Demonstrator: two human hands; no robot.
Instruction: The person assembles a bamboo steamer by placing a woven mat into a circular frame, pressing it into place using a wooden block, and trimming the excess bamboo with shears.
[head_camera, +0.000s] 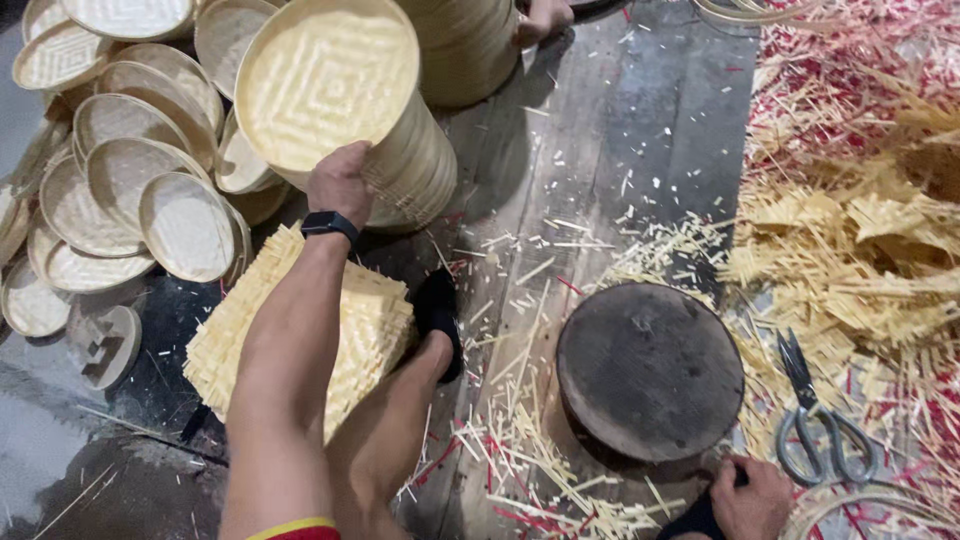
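1. Left hand (340, 183), arm stretched forward with a black wristband, curls its fingers over the rim of a tilted stack of round bamboo trays (345, 100).
2. Right hand (752, 497) is closed on something dark just below the round wooden chopping block (650, 368), near the frame's lower edge.
3. That stack, up and left of the block, leans over, its woven face turned up toward the camera and its long axis running away to the right.
4. Scissors (820, 420) lie just right of the block.
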